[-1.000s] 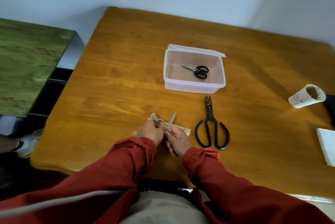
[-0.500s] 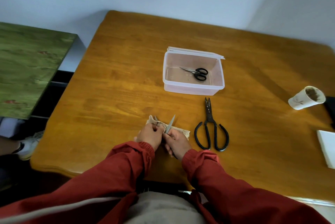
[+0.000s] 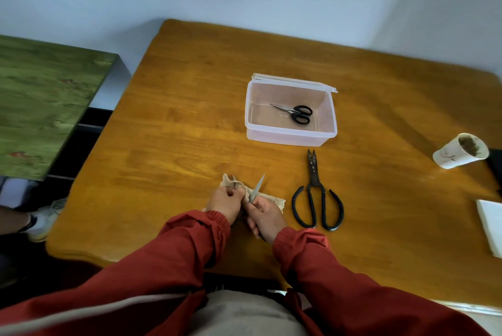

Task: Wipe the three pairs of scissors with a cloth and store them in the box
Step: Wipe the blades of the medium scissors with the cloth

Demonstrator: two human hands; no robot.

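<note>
Well in front of the box (image 3: 288, 137), the left hand (image 3: 226, 202) pinches the cloth (image 3: 275, 200) round a blade of the silver scissors (image 3: 257, 190). The right hand (image 3: 265, 216) grips their handles. The big black scissors (image 3: 316, 199) lie just before the box, and the small scissors (image 3: 296, 113) lie inside.

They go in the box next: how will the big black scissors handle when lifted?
The big scissors look all dark metal with thick loop handles, so probably heavy and rigid. Lying flat on the table, they should not roll. Their blades are shut but may swing open if lifted by one loop.
</note>
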